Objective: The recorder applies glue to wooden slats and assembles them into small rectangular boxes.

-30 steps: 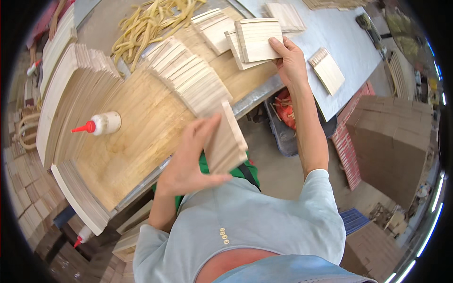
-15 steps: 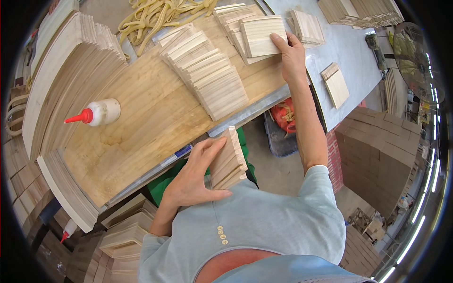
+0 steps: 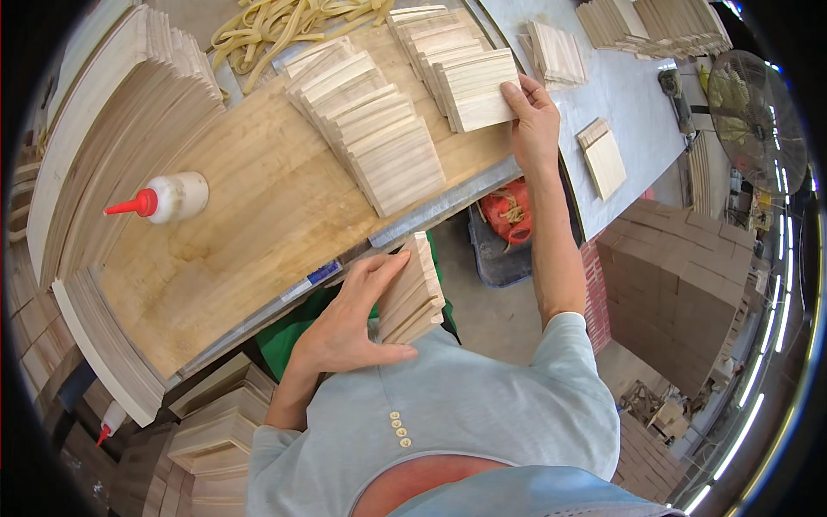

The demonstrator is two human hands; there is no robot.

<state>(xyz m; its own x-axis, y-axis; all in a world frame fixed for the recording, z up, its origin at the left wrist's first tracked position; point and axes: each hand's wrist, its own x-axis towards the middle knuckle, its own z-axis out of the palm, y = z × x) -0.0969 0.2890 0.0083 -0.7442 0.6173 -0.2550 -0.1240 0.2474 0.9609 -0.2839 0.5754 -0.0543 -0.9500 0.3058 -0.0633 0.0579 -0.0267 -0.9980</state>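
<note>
Close to my body, my left hand [image 3: 349,323] is closed around a few small wooden boards [image 3: 412,297], held on edge with their grooved ends showing. My right hand [image 3: 536,121] reaches forward and pinches the right edge of a square wooden board [image 3: 478,90], thumb on top. That board lies at the near end of an overlapping row of similar boards [image 3: 431,39]. To its left runs a second overlapping row [image 3: 366,125]. Both rows rest on the wooden work surface [image 3: 233,250].
A white glue bottle [image 3: 181,196] with a red nozzle lies on the left, beside tall curved wood stacks [image 3: 121,129]. Yellow straps [image 3: 284,30] are heaped at the back. On the grey table [image 3: 633,95] sit more boards [image 3: 601,159]. A fan [image 3: 745,121] stands at right.
My right hand has drawn its board slightly nearer and down against the row's near end. My left hand keeps its boards almost still. The view has shifted a little.
</note>
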